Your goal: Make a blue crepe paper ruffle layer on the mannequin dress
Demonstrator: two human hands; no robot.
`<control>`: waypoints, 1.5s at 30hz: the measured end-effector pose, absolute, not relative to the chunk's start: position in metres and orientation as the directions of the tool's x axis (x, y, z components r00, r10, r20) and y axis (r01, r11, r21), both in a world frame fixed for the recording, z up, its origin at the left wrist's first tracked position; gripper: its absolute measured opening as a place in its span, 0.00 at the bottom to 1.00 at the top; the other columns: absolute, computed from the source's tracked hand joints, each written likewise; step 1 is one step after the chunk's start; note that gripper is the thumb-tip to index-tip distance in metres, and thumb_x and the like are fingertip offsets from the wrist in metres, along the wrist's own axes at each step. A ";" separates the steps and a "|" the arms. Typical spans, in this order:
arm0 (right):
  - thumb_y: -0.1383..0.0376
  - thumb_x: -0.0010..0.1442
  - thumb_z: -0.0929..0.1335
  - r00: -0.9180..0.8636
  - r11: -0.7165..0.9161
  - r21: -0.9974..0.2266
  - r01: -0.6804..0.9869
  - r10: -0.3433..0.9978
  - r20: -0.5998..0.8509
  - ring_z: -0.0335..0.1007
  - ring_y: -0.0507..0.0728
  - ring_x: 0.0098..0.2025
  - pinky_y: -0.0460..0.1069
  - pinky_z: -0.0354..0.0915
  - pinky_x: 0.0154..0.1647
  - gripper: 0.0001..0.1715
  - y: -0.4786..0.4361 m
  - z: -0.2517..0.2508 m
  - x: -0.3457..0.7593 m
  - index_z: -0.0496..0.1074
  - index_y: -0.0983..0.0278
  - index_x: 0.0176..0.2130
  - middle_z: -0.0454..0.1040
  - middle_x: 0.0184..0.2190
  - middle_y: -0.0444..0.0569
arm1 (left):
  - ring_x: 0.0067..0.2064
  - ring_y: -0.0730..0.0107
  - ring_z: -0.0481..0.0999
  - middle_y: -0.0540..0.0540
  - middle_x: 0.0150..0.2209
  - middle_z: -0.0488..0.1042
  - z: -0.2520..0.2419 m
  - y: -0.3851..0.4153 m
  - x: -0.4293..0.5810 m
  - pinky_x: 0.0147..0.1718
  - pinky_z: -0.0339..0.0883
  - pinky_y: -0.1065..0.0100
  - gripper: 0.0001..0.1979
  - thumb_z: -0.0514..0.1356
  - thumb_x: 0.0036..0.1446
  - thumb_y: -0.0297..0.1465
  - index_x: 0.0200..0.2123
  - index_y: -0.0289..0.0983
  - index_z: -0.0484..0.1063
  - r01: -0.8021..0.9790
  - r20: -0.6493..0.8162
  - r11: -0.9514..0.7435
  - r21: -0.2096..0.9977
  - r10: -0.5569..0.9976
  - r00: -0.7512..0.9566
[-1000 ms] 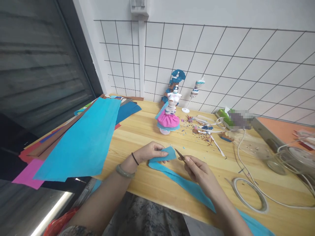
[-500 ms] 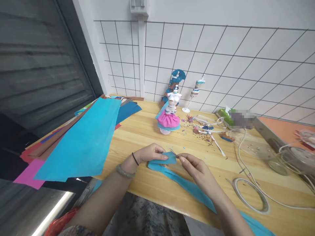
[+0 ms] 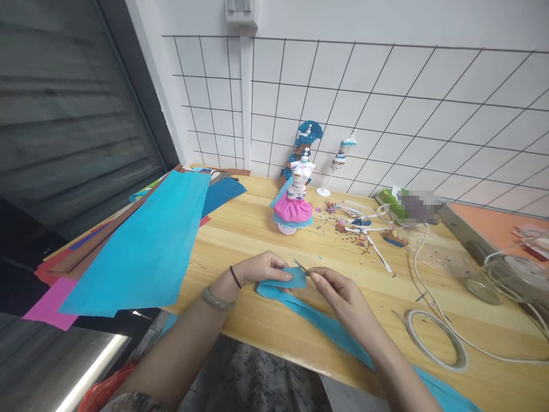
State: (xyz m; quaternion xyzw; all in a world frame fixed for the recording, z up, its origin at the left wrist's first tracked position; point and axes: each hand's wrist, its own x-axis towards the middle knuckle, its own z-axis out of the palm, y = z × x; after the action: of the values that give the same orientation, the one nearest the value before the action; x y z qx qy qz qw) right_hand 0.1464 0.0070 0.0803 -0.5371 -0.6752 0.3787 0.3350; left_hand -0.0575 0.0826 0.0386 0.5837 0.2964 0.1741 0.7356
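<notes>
My left hand pinches the folded end of a long blue paper strip that runs down and right across the wooden table to its front edge. My right hand is closed on small scissors, whose thin blades reach into the top edge of the folded blue piece. Both hands meet near the table's front, close to each other.
A stack of coloured paper sheets, blue on top, overhangs the table's left side. A small mannequin in a pink skirt stands behind the hands, with paper scraps to its right. A tape roll, white cord and a green object lie right.
My right hand moved left, bringing the scissors from beside the folded blue piece onto its top edge. The left hand kept its hold.
</notes>
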 end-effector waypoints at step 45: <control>0.48 0.61 0.61 -0.138 0.125 -0.854 0.505 0.988 0.063 0.71 0.58 0.36 0.48 0.65 0.35 0.24 0.006 0.071 0.148 0.75 0.64 0.35 0.77 0.32 0.49 | 0.28 0.69 0.76 0.44 0.27 0.79 0.038 0.082 -0.059 0.31 0.70 0.71 0.23 0.69 0.41 0.46 0.30 0.30 0.78 0.081 -0.228 0.263 0.961 0.600 0.767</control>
State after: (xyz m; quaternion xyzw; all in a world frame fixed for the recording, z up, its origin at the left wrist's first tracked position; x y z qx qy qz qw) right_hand 0.1483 0.0056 0.0705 -0.5596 -0.6671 0.3524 0.3430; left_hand -0.0590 0.0824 0.0384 0.5812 0.2930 0.1758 0.7386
